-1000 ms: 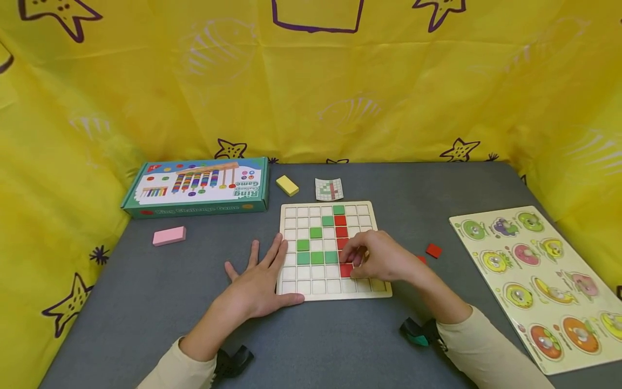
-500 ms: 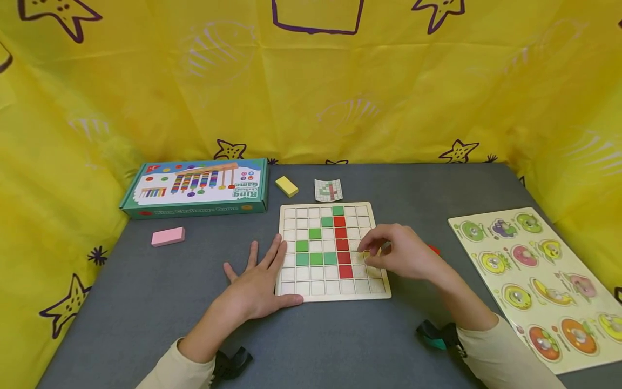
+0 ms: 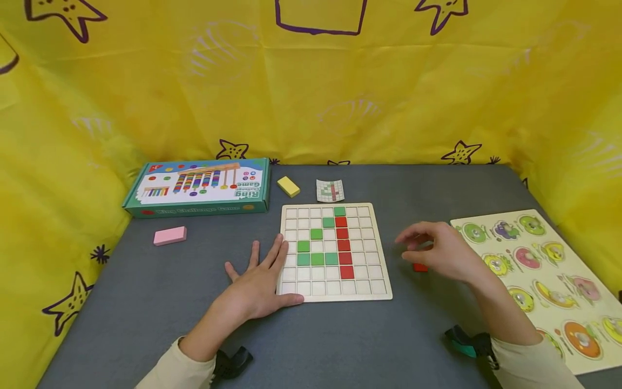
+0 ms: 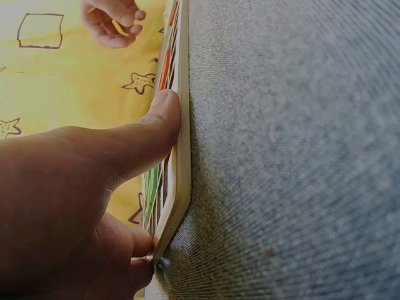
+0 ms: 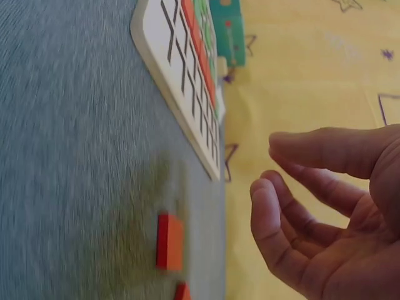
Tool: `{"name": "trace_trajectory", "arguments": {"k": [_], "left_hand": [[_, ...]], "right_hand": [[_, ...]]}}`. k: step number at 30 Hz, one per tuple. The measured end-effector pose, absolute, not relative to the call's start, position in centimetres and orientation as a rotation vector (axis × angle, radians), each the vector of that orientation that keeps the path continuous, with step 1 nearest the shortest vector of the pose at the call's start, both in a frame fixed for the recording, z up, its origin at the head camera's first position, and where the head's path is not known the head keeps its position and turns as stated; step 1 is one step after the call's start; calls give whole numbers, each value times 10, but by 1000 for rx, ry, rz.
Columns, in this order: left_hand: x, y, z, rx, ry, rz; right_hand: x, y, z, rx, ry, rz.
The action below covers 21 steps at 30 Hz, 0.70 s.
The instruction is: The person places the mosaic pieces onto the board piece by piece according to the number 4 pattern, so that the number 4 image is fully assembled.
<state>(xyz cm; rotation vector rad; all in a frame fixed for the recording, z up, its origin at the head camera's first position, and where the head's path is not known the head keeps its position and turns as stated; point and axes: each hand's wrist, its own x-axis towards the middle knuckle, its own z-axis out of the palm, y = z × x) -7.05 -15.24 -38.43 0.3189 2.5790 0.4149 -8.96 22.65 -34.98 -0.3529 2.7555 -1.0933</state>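
My left hand (image 3: 255,283) lies with spread fingers at the near left corner of a white grid board (image 3: 335,296); its thumb rests on the board's near edge, as the left wrist view shows close up. Green tiles (image 3: 317,259) form a stepped shape on the grid, and a column of red tiles (image 3: 344,245) stands to their right. To the right of the board my right hand (image 3: 439,251) hovers with loosely bent fingers and nothing between them. Under it a loose red tile (image 3: 420,267) shows; the right wrist view has this tile (image 5: 170,242) and part of another red tile (image 5: 182,292).
A small pattern card (image 3: 330,190) and a yellow block (image 3: 289,186) sit behind the board. At the back left is a Ring Challenge Game box (image 3: 199,186), with a pink block (image 3: 170,235) before it. A fruit knob puzzle (image 3: 536,265) lies at the right, partly behind my right forearm.
My right hand has left the lower red tiles on the board and moved right, over the loose red tiles on the table. The left hand stays in place.
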Motion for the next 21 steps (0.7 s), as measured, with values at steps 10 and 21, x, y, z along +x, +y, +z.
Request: {"name": "trace_trajectory", "arguments": {"k": [10,21], "left_hand": [[-71,-151,-385,323,2579,404],[-71,-152,-384,327,2578,416]], "right_hand": [[-93,272,-347,-141,2728,-1012],[-100,296,-363,-52,2613,-1058]]}}
